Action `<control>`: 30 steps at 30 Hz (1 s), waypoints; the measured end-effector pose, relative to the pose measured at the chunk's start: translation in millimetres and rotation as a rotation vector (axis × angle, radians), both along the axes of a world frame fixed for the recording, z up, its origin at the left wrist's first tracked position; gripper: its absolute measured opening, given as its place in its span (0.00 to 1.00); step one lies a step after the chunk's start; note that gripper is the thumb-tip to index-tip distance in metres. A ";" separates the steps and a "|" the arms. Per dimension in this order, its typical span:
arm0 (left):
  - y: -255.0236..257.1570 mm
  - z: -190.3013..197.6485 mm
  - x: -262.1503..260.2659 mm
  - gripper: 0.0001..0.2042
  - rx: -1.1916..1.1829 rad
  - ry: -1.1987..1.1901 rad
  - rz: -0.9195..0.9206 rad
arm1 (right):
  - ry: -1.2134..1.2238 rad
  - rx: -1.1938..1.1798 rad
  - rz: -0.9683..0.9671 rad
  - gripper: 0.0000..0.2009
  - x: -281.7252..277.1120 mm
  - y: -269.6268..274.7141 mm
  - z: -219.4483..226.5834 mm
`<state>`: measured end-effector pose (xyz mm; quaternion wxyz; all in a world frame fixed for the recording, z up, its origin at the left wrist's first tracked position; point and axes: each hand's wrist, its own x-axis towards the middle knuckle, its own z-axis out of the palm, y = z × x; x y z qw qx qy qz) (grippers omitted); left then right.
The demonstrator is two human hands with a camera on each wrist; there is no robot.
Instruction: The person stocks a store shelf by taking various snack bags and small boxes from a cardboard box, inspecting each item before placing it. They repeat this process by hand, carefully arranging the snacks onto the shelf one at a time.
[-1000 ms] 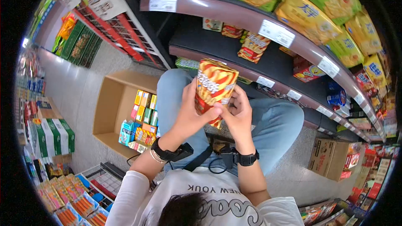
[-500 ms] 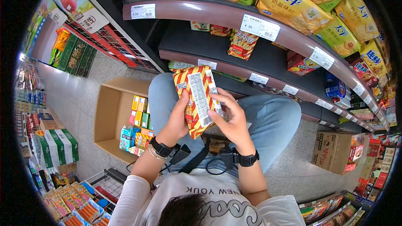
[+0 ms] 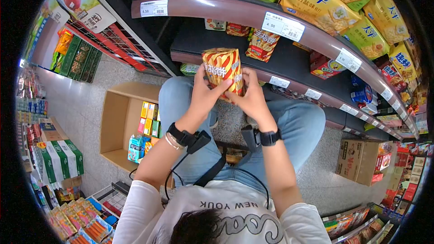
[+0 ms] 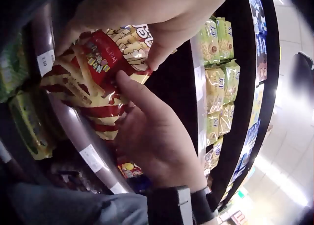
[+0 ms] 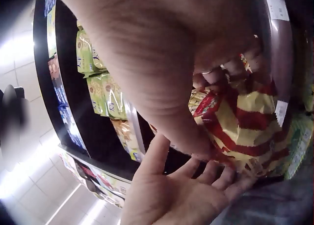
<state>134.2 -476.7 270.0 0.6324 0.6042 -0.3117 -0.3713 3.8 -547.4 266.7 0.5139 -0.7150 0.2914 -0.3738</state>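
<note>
Since half a second before, the striped snack bag [image 3: 221, 61] had turned its lettered front upward and had come nearer to the shelf [image 3: 291, 63]. Left of the shelf sat an open cardboard box [image 3: 111, 126]. Before the shelf, the left hand [image 3: 203, 86] grasped the bag's left side, and the right hand [image 3: 253, 97] pinched its right side. On the shelf was a similar bag [image 3: 263, 45]. For turning it well, a light, even hold seemed best, because the contents were probably brittle.
</note>
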 end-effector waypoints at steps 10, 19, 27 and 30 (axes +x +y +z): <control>-70.9 -13.5 3.2 0.23 -0.160 -0.208 -0.121 | 0.046 -0.072 -0.198 0.31 -17.0 -74.9 -37.6; -123.7 -22.1 -2.9 0.15 -0.184 -0.237 -0.261 | 0.182 -0.211 -0.334 0.28 -39.1 -115.7 -46.8; -130.1 -57.6 6.8 0.17 -0.080 -0.165 -0.200 | 0.279 -0.282 -0.313 0.30 -34.3 -113.8 -48.0; -129.6 -58.3 6.7 0.17 -0.098 -0.216 -0.188 | 0.267 -0.295 -0.318 0.29 -32.7 -115.1 -50.3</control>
